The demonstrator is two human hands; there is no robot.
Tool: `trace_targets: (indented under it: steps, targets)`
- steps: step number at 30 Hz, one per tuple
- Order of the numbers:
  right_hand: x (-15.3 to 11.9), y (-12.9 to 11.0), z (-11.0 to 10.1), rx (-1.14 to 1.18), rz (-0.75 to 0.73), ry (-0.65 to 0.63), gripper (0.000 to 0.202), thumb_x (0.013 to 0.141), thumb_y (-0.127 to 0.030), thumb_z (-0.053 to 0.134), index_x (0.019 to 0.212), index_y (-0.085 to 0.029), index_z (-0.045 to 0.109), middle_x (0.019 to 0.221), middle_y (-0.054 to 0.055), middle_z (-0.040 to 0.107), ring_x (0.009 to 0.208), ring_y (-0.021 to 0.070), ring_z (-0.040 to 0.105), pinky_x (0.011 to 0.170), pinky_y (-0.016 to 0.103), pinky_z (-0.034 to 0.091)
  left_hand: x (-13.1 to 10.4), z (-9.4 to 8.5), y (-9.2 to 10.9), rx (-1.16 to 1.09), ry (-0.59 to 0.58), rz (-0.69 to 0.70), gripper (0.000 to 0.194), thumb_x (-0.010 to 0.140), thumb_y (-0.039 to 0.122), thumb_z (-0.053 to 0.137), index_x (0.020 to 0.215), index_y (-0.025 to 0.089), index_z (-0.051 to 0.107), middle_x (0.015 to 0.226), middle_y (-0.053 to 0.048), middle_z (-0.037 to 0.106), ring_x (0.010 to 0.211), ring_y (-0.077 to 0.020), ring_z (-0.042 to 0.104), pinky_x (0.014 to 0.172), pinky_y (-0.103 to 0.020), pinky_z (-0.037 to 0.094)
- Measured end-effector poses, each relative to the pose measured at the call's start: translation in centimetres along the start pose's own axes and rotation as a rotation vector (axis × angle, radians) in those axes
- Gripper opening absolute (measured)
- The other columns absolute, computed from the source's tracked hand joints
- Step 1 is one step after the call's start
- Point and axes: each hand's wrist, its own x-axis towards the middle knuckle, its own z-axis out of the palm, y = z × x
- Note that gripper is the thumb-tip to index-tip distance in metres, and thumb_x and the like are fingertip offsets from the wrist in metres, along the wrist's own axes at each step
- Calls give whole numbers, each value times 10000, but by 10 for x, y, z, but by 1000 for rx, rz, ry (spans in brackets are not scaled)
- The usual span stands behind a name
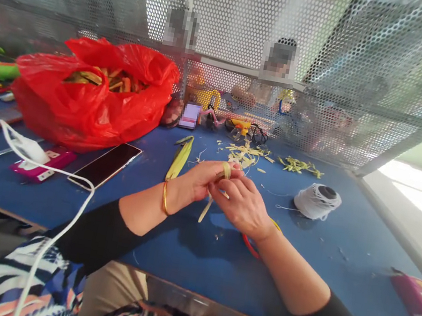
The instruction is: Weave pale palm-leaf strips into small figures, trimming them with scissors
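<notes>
Both my hands meet above the middle of the blue table (pixel 178 250). My left hand (pixel 205 179) is closed on a pale yellow-green leaf strip (pixel 205 209), which loops over its fingers and hangs below them. Fingers of my right hand (pixel 243 204) are pinched on the same strip, touching the left. Under my right wrist lies a red and yellow ring (pixel 250 245), partly hidden. A folded green leaf piece (pixel 180 158) rests just beyond my left wrist. Leaf scraps (pixel 244 156) are scattered behind the hands. To the right stands a spool of white thread (pixel 316 201).
A red plastic bag (pixel 92 110) filled with dry strips fills the back left. Near it lie a phone (pixel 105 165), a magenta box (pixel 43 164) and a white cable (pixel 83 206). Another magenta box (pixel 420 304) is at far right. A perforated metal screen (pixel 234 26) borders the back, with people behind it.
</notes>
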Motion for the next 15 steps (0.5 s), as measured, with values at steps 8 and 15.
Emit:
trace_targets:
  steps: [8,15]
  targets:
    - [-3,-2,2,94,-3,-12,239,945,-101,480,864,-191,687,813,29,634,783,164,536,896,361,422,-11,5,-3,110,36,2,141,762,30,583,775,91,710,705,-30,677,559,-64,551,527,-163,434]
    - [1,-1,-6,478,646,282,154,899,-189,527,810,-229,646,803,44,685,800,188,609,770,368,474,-12,3,-1,121,19,48,129,786,54,588,768,117,700,666,-31,664,562,-83,588,528,-175,463]
